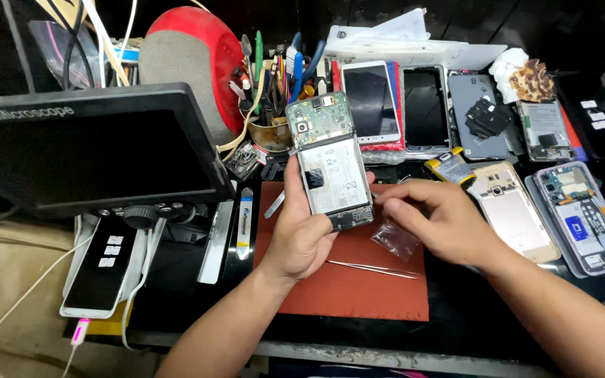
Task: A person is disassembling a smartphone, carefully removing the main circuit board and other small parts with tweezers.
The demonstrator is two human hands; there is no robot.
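An opened phone (330, 162) is standing upright over the far edge of a work mat (358, 280), which is lying on the desk (470, 329) near the middle. The left hand (301, 234) is sitting under and behind the phone; the right hand (434, 220) is lying just right of it, over a small plastic bag (395, 239). Tweezers (372, 267) are lying on the mat, near of the bag. A monitor (85, 150) is standing to the left, with a phone on a cable (99, 269) lying near of it. A tool cup (274, 133) is standing far of the mat. Further phones (425, 108) are lying in a row at the far right, and two backless ones (582, 217) are lying right of the right hand.
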